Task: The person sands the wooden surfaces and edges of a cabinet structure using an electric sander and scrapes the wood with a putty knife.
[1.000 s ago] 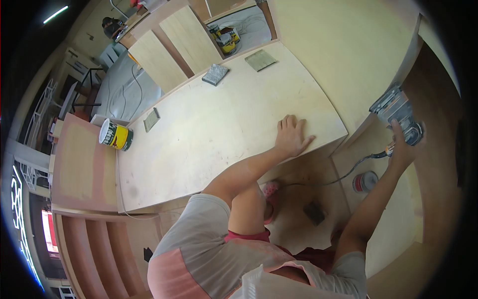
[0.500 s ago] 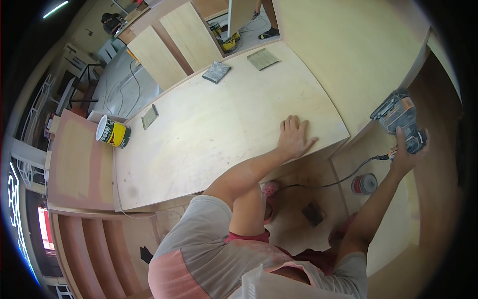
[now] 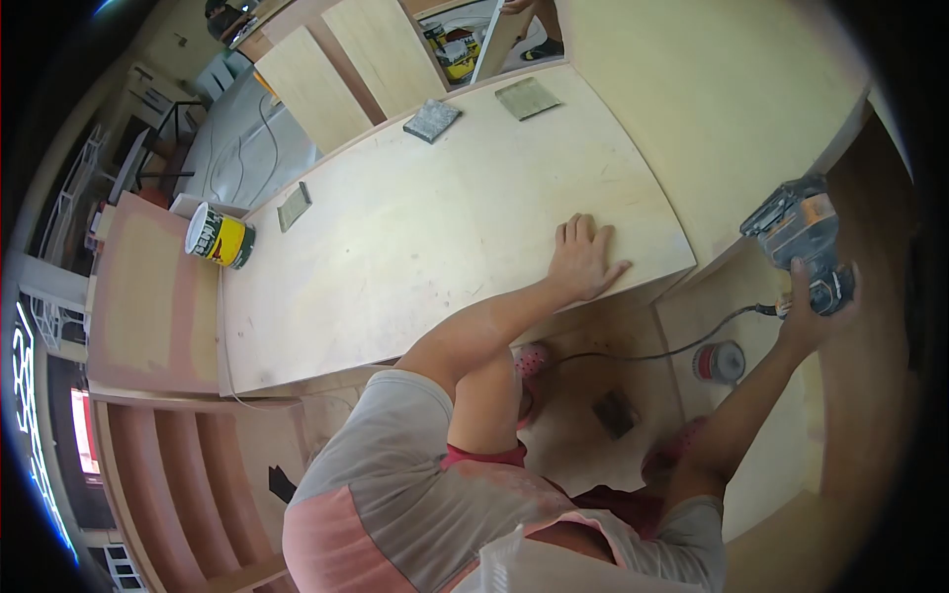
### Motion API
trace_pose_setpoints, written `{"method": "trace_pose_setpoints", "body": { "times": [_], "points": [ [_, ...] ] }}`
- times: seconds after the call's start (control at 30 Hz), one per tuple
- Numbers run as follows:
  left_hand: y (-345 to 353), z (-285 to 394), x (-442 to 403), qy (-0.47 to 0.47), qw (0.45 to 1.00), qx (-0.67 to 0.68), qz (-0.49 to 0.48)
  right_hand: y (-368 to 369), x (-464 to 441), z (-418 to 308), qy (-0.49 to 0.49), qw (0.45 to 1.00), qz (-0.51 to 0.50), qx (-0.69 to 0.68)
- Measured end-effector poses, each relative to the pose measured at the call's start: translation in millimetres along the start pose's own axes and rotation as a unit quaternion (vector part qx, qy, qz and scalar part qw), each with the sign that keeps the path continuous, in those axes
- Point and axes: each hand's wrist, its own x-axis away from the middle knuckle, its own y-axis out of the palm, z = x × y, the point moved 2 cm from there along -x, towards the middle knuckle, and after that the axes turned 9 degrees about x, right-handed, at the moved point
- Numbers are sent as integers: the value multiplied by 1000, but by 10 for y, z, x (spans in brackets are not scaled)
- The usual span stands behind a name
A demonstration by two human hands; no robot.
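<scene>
My left hand (image 3: 585,259) lies flat, fingers spread, on the pale wooden panel (image 3: 415,257) near its right front edge. To the right, my right hand (image 3: 822,314) is wrapped round the handle of a power sander (image 3: 799,225), dark with orange parts. The sander is at the edge of the upright wooden panel (image 3: 722,128); whether its pad touches the wood I cannot tell. From its handle a black cord (image 3: 682,348) trails down past my foot.
On the panel lie a grey sanding pad (image 3: 432,121) and two flat greenish pieces, one a square sheet (image 3: 527,98). A yellow-labelled can (image 3: 219,237) stands at the left. Below are another can (image 3: 719,363) and a dark block (image 3: 616,414). Another person's hand (image 3: 516,7) shows behind.
My view has shifted slightly, while both hands keep nearly the same places. Behind the panel, the other person's white board has tilted over, and their hand now shows on it.
</scene>
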Motion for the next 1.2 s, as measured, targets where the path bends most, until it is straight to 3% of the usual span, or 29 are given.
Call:
{"method": "trace_pose_setpoints", "body": {
  "times": [0.1, 0.17, 0.3, 0.37, 0.53, 0.6, 0.63, 0.7, 0.83, 1.1, 1.2],
  "points": [
    [-17, -4, -5, -11, 1000, 11, 1, 24, -8, -54, -3, 1000, 2, -9],
    [-25, -3, -6, -18, 1000, 13, -21, 76, -24, 77, 100, 992, 10, -80],
    [-65, 5, -16, -34, 999, 22, -25, 98, -39, 317, 173, 981, -16, -85],
    [-84, 14, -16, -27, 999, 33, -34, 117, 2, 279, 265, 947, -30, -177],
    [-121, 37, -28, -16, 998, 45, -44, 58, 74, 58, 166, 981, 4, -104],
    [-131, 51, -23, -19, 998, 46, -41, 30, 104, -151, 53, 999, 10, -6],
    [-117, 55, -20, -16, 998, 45, -44, 25, 120, -191, 56, 998, 13, -4],
    [-73, 45, -9, -11, 1000, 20, -20, 18, 137, -257, -29, 999, 32, 27],
    [13, -15, 23, 4, 1000, 5, -1, 17, 75, -120, 5, 1000, 26, 17],
    [51, -66, 33, 10, 1000, 21, 1, -88, -204, -118, -69, 992, 42, 98],
    [3, -44, -17, -12, 998, 50, -37, -121, -483, -75, -62, 996, 37, 59]
  ]
}}
